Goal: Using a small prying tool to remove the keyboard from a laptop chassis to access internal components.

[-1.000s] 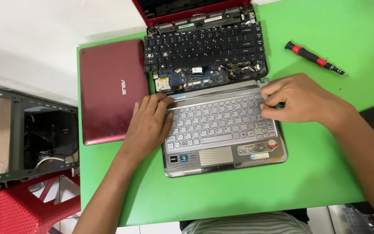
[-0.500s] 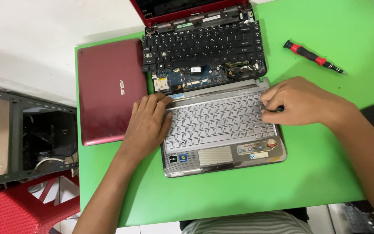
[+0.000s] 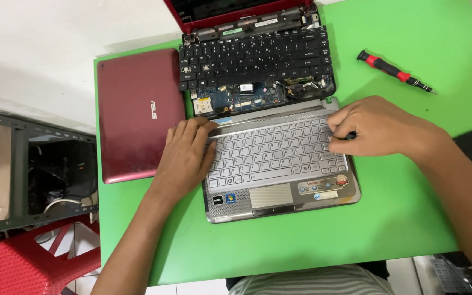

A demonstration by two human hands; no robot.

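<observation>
With the silver keyboard panel [image 3: 279,158] lying on the green table [image 3: 411,218], left hand [image 3: 184,158] flat, right hand [image 3: 375,127] pinching its far edge, both 2 should lift evenly.

Left hand [image 3: 186,155]: flat, palm down, fingers extended | Right hand [image 3: 375,127]: curled, fingertips pinched | Forearms: entering from desk's near edge

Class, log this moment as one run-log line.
left hand: on silver keyboard panel left edge | right hand: on its right edge | screwdriver: lying apart on green table
</observation>
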